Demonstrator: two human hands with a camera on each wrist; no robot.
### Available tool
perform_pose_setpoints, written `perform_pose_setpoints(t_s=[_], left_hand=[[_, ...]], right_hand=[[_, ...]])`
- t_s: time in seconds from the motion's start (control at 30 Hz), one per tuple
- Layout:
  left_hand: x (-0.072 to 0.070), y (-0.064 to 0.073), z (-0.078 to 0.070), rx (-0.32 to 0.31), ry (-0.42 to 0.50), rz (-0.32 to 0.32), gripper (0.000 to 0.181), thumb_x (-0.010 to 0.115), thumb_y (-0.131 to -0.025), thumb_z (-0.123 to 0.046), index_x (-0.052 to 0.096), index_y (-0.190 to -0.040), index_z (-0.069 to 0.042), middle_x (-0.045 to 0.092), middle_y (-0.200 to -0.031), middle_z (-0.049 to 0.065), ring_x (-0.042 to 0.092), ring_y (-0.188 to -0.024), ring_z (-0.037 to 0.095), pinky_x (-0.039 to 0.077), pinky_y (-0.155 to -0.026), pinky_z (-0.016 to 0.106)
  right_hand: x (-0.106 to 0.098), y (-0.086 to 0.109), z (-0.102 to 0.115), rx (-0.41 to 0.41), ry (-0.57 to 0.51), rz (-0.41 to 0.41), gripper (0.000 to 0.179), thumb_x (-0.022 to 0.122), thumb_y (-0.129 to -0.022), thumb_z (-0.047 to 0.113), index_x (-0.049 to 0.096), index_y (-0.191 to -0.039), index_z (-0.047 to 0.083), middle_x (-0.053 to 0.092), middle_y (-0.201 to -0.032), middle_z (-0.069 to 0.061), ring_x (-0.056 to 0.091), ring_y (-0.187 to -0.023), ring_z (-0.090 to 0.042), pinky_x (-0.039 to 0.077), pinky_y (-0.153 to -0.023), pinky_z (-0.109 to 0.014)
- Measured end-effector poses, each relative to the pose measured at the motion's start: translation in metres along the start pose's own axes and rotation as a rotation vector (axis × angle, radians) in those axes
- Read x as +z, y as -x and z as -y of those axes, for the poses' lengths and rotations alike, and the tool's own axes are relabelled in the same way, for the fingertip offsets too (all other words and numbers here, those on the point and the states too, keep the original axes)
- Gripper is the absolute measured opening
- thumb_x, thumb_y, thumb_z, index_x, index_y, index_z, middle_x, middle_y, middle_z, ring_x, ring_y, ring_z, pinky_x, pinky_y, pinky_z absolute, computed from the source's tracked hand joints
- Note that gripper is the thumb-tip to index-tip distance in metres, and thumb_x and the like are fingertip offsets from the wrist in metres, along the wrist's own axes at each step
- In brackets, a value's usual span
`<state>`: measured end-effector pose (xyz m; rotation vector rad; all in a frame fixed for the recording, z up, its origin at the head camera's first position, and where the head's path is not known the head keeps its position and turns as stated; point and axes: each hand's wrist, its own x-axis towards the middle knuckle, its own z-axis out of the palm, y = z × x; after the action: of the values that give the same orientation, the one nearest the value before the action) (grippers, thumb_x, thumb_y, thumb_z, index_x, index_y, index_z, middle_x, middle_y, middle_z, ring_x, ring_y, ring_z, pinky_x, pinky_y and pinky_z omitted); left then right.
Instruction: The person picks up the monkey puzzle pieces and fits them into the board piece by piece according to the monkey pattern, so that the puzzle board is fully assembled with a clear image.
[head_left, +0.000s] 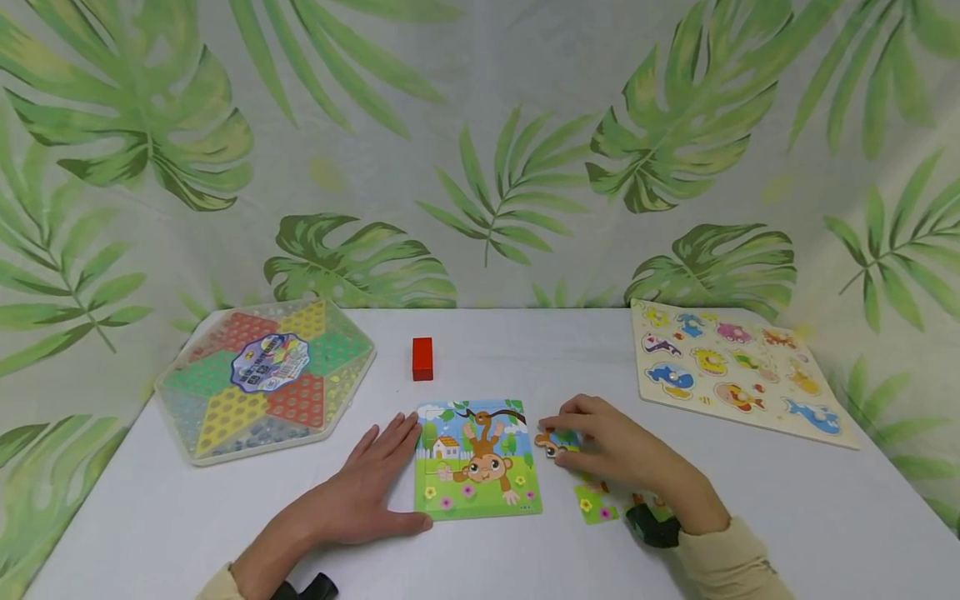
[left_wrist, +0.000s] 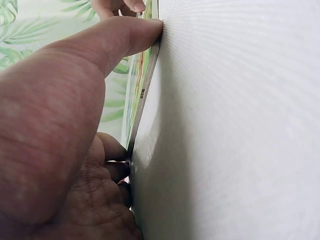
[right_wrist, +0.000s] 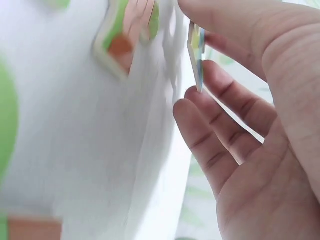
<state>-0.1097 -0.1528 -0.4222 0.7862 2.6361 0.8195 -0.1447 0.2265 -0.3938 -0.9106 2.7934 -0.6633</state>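
Observation:
A square monkey jigsaw puzzle (head_left: 487, 492) lies flat in its tray in the head view. My left hand (head_left: 367, 492) rests beside its left edge, fingers straight and spread, with the thumb at the near left corner. In the left wrist view, the thumb and fingertips touch the tray's rim (left_wrist: 142, 94). To the right of the puzzle, my right hand (head_left: 611, 446) pinches a loose puzzle piece (head_left: 551, 447) bearing part of a brown face. The right wrist view shows that piece (right_wrist: 196, 55) edge-on, above the table, between thumb and fingers.
More loose pieces (head_left: 596, 505) lie under and beside the right wrist, partly hidden. A red block (head_left: 423, 359) stands behind the puzzle. At the left lies a hexagonal checkers board (head_left: 266, 379); at the right, a wooden sea-animal peg board (head_left: 735, 371). A leaf-print cloth hangs behind the table.

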Motion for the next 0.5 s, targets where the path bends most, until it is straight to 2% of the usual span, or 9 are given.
perform_pose_setpoints(t_s=[0.3, 0.5], left_hand=[[-0.002, 0.001, -0.001, 0.009, 0.002, -0.004, 0.113, 0.073, -0.085, -0.063, 0.021, -0.162, 0.002, 0.015, -0.173, 0.014, 0.006, -0.161, 0.034, 0.006, -0.128, 0.059], [-0.001, 0.0, -0.001, -0.008, 0.001, 0.006, 0.114, 0.074, -0.085, -0.063, 0.021, -0.163, 0.001, 0.014, -0.173, 0.012, 0.004, -0.161, 0.03, 0.003, -0.129, 0.055]], right_hand=[[0.011, -0.012, 0.016, -0.04, -0.02, -0.018, 0.045, 0.078, -0.093, 0.032, 0.069, -0.135, 0.017, 0.061, -0.12, 0.005, 0.058, -0.098, -0.008, 0.055, -0.087, -0.03], [0.019, -0.018, 0.026, -0.081, -0.008, -0.036, 0.041, 0.079, -0.092, 0.033, 0.071, -0.13, 0.019, 0.064, -0.12, 0.006, 0.06, -0.096, -0.007, 0.055, -0.083, -0.029]])
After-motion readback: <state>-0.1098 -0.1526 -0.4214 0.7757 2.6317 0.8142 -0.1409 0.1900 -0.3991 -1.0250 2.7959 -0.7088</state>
